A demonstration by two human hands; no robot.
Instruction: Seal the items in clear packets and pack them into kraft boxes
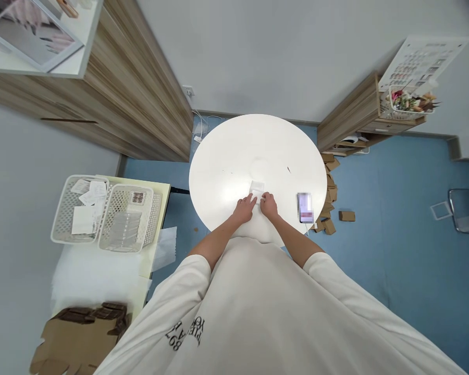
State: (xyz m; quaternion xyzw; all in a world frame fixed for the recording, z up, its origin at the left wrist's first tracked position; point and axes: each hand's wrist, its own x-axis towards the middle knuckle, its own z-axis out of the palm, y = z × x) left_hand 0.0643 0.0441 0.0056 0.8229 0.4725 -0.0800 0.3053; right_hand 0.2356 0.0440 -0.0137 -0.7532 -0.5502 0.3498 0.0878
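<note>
A small, pale, translucent piece (257, 186), perhaps a plastic sleeve or box, is lying on the white round table (258, 140) near its front edge. It is sitting between the fingertips of the left hand (244, 208) and the right hand (269, 205), its far part showing beyond them. Both hands' fingers are bending inward; whether they are pinching, I cannot tell.
</note>
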